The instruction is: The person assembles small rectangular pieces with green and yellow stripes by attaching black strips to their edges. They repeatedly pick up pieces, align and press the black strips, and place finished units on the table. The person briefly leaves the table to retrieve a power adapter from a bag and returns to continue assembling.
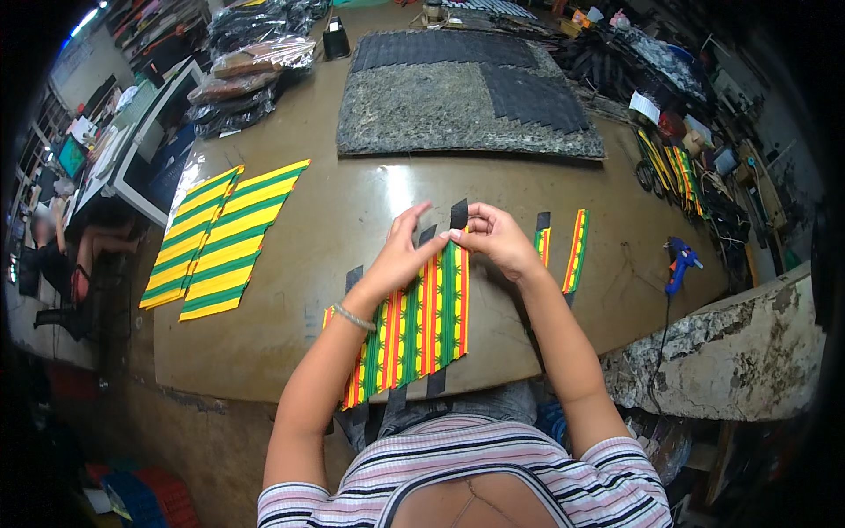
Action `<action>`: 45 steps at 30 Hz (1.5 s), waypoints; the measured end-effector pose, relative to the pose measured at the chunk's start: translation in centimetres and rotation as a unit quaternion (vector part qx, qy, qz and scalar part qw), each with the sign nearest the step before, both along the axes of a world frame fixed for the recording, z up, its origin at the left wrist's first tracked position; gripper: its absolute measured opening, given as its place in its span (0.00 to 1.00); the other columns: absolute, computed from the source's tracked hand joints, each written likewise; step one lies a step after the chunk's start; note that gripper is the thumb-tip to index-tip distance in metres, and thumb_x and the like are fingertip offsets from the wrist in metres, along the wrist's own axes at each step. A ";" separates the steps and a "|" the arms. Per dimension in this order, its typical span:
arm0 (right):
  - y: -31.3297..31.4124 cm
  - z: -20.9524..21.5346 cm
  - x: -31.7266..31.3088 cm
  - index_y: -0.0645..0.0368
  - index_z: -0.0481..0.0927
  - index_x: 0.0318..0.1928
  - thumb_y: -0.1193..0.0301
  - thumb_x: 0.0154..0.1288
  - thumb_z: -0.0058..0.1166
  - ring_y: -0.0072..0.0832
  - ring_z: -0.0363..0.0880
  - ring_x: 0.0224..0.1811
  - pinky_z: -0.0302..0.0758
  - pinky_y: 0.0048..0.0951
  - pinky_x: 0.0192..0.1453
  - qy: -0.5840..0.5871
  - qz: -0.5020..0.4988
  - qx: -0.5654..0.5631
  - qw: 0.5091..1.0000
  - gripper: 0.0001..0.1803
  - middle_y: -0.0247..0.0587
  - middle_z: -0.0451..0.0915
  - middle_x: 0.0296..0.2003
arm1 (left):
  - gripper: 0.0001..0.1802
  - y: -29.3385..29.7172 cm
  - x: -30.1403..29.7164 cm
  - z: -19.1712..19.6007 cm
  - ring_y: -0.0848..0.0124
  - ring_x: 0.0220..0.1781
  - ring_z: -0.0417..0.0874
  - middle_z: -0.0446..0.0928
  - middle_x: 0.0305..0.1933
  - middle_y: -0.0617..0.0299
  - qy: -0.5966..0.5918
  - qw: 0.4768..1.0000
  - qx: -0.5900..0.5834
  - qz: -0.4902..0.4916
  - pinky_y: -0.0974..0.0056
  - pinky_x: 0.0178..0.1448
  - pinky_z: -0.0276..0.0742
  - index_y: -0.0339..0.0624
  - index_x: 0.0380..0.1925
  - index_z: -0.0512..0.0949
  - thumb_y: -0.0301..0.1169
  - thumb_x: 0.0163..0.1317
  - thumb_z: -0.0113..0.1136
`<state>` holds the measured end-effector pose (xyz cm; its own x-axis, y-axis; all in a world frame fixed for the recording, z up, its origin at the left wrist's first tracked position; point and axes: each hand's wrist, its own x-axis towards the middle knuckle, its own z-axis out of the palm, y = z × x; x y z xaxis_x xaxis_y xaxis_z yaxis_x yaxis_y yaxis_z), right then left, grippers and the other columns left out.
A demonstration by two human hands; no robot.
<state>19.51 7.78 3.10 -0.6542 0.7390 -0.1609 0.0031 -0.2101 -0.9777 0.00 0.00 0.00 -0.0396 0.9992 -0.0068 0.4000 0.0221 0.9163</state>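
A slanted panel of red, yellow and green patterned strips (414,339) lies on the table in front of me. Black tape-like strips stick out past its upper and lower edges. At the panel's upper right corner, my right hand (506,246) pinches the rightmost strip beside a black tab (459,214). My left hand (400,264) rests over the top of the panel, its thumb touching the same corner and its fingers apart. To the right lie a narrow patterned strip (576,251) and a shorter piece (543,245) with a black tab, partly behind my right arm.
Two yellow-and-green striped panels (238,238) lie at the left. A rough grey board (414,110) with black strips sits at the back, near plastic-wrapped bundles (251,84). A blue glue gun (680,264) with a cord lies at the right. Another person (66,238) sits far left.
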 end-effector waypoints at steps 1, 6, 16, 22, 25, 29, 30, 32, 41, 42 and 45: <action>0.0 -0.1 0.1 0.63 0.76 0.53 0.77 0.65 0.64 0.19 0.82 0.43 0.78 0.22 0.50 0.006 -0.004 0.003 1.000 0.18 0.35 0.84 0.40 | 0.46 0.4 -0.1 0.3 0.54 0.77 0.58 0.49 0.78 0.44 -0.190 0.981 -0.045 0.000 0.53 0.78 0.56 0.49 0.77 0.52 0.47 0.65 0.64; 0.3 -0.1 0.6 0.64 0.78 0.51 0.76 0.61 0.67 0.18 0.82 0.41 0.78 0.21 0.46 0.032 -0.027 0.011 0.999 0.18 0.37 0.85 0.39 | 0.21 1.6 -1.5 2.7 0.79 0.41 0.85 0.85 0.41 0.62 -0.351 0.907 -0.194 -0.125 0.72 0.50 0.80 0.34 0.54 0.77 0.28 0.62 0.69; -0.2 -1.0 1.1 0.63 0.84 0.38 0.67 0.66 0.65 0.12 0.76 0.27 0.70 0.17 0.30 -0.077 0.012 0.018 0.997 0.11 0.30 0.83 0.29 | 0.09 1.9 -0.8 3.6 0.82 0.35 0.80 0.84 0.34 0.66 -0.162 0.962 -0.193 -0.107 0.74 0.42 0.76 0.37 0.34 0.84 0.33 0.62 0.69; -1.0 -0.8 1.1 0.66 0.84 0.38 0.69 0.66 0.64 0.13 0.74 0.27 0.70 0.19 0.29 -0.097 -0.031 0.074 0.992 0.11 0.32 0.82 0.28 | 0.13 1.6 -0.4 3.3 0.84 0.35 0.78 0.82 0.33 0.69 -0.134 0.970 -0.174 -0.108 0.74 0.40 0.75 0.35 0.35 0.84 0.36 0.65 0.67; -1.0 -1.2 1.1 0.66 0.84 0.38 0.69 0.66 0.65 0.14 0.75 0.28 0.72 0.20 0.30 -0.072 -0.041 0.062 0.995 0.11 0.32 0.82 0.28 | 0.14 1.6 -0.4 3.1 0.84 0.35 0.77 0.82 0.33 0.69 -0.126 0.973 -0.155 -0.114 0.75 0.40 0.75 0.34 0.36 0.84 0.37 0.66 0.66; -0.5 -1.9 1.1 0.66 0.84 0.38 0.68 0.64 0.67 0.14 0.77 0.28 0.73 0.18 0.32 -0.059 -0.038 0.016 0.997 0.12 0.33 0.83 0.29 | 0.14 1.7 -0.4 2.8 0.84 0.35 0.77 0.82 0.34 0.69 -0.145 0.971 -0.147 -0.123 0.74 0.40 0.75 0.34 0.37 0.84 0.37 0.67 0.65; -0.4 -2.0 1.2 0.66 0.84 0.38 0.68 0.64 0.67 0.15 0.77 0.28 0.74 0.18 0.32 -0.047 -0.030 -0.011 0.998 0.12 0.33 0.83 0.29 | 0.15 1.6 -0.3 2.7 0.84 0.35 0.77 0.81 0.34 0.70 -0.151 0.969 -0.155 -0.120 0.74 0.40 0.75 0.34 0.37 0.83 0.37 0.68 0.65; -0.2 -2.2 1.5 0.65 0.83 0.38 0.67 0.64 0.67 0.14 0.77 0.28 0.73 0.17 0.33 -0.031 -0.025 -0.065 0.997 0.12 0.33 0.83 0.29 | 0.14 1.6 -0.2 2.5 0.83 0.34 0.77 0.81 0.33 0.69 -0.158 0.970 -0.147 -0.115 0.74 0.39 0.75 0.33 0.36 0.83 0.37 0.67 0.64; -1.7 -2.6 0.3 0.66 0.81 0.38 0.69 0.67 0.62 0.20 0.76 0.25 0.72 0.25 0.30 -0.153 -0.092 0.264 0.948 0.10 0.41 0.80 0.29 | 0.13 1.9 0.3 1.4 0.83 0.33 0.77 0.80 0.32 0.68 -0.143 0.976 -0.134 -0.090 0.73 0.38 0.75 0.35 0.34 0.81 0.36 0.67 0.63; -2.0 -2.6 0.1 0.67 0.80 0.38 0.69 0.67 0.61 0.20 0.75 0.25 0.71 0.27 0.29 -0.122 -0.116 0.276 0.946 0.11 0.43 0.80 0.30 | 0.13 1.8 0.3 1.4 0.82 0.33 0.77 0.80 0.32 0.67 -0.149 0.976 -0.136 -0.081 0.72 0.39 0.76 0.34 0.34 0.81 0.35 0.66 0.63; -2.8 -2.5 -0.1 0.69 0.79 0.39 0.70 0.69 0.59 0.20 0.78 0.29 0.72 0.26 0.30 -0.179 -0.112 0.340 0.917 0.11 0.45 0.80 0.36 | 0.12 1.6 0.2 1.5 0.82 0.33 0.78 0.81 0.32 0.66 -0.206 0.964 -0.145 -0.085 0.72 0.39 0.76 0.35 0.33 0.80 0.35 0.67 0.63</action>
